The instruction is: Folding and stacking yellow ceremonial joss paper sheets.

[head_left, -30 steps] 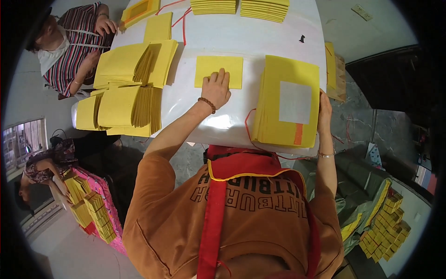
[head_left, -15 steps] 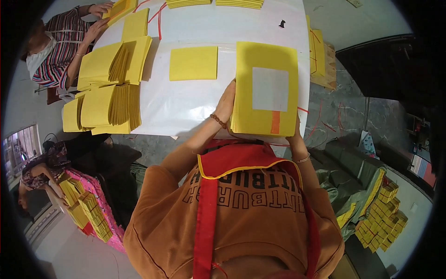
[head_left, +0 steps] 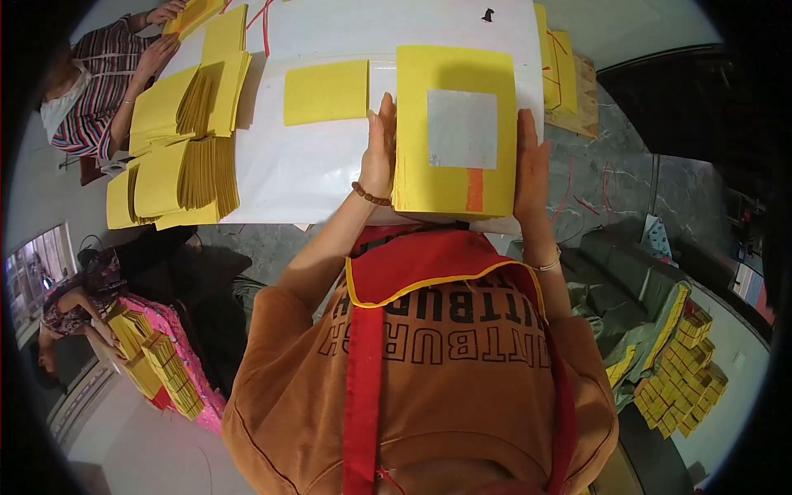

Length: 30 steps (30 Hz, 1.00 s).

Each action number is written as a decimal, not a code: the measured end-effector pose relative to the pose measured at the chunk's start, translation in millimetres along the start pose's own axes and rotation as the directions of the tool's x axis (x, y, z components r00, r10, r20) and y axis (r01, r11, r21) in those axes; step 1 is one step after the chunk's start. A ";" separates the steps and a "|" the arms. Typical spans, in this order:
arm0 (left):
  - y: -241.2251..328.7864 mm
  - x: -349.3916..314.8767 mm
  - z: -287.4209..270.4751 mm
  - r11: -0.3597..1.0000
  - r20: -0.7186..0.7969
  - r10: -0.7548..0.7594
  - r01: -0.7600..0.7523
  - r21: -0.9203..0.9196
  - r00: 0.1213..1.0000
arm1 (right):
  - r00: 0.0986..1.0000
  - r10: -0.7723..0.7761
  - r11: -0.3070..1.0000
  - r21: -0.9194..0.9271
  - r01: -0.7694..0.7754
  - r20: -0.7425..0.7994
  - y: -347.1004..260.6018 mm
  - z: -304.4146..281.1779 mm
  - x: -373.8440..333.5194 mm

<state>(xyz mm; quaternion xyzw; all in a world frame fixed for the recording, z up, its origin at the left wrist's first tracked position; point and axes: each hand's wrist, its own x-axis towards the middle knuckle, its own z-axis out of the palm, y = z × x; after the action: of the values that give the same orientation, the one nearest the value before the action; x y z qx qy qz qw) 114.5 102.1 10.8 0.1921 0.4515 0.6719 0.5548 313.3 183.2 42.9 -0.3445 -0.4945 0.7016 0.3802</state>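
Observation:
A thick stack of yellow paper sheets (head_left: 415,132) stands at the table's near right, its top sheet bearing a silver square (head_left: 462,129) and an orange strip (head_left: 474,190). My left hand (head_left: 379,154) is upright along the stack's left side, fingers stretched out and thumb apart. My right hand (head_left: 532,169) lies flat along the right side, fingers straight. Both palms face the stack; whether they touch it is hard to make out. Left of it, a smaller yellow sheet or thin packet (head_left: 327,92) lies on the white tabletop (head_left: 305,177).
Folded yellow paper bundles (head_left: 186,177) fill the table's left side. A co-worker in a striped top (head_left: 111,82) handles paper beyond them. Another person (head_left: 87,289) bends over yellow bundles at lower left. Tied yellow packs (head_left: 561,74) stand off the right edge; more are heaped (head_left: 676,379) at lower right.
My hands have gone from holding the stack's lower sides to lying straight along both sides. The stack now rests lower and slightly left in view; the whole table has shifted similarly.

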 end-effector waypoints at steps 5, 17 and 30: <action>19.1 -9.4 15.2 0.996 0.166 0.090 -0.094 0.013 0.982 | 0.998 -0.016 0.989 -0.149 0.024 0.053 -4.1 9.7 -15.9; 16.1 -11.9 7.1 0.784 0.142 0.257 -0.292 0.547 0.956 | 0.979 -0.172 0.761 -0.616 0.203 0.110 14.8 -0.5 -24.4; 54.0 -43.8 19.7 -0.096 0.668 0.260 -0.669 0.737 0.697 | 0.927 -0.351 0.814 -0.447 0.371 0.130 13.3 1.7 -35.6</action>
<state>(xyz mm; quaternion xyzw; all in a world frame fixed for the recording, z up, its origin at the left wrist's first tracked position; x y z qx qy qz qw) 112.2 70.8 75.9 0.7522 0.5756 0.3129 0.0701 326.1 148.4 34.5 -0.3105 -0.7115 0.4851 0.4024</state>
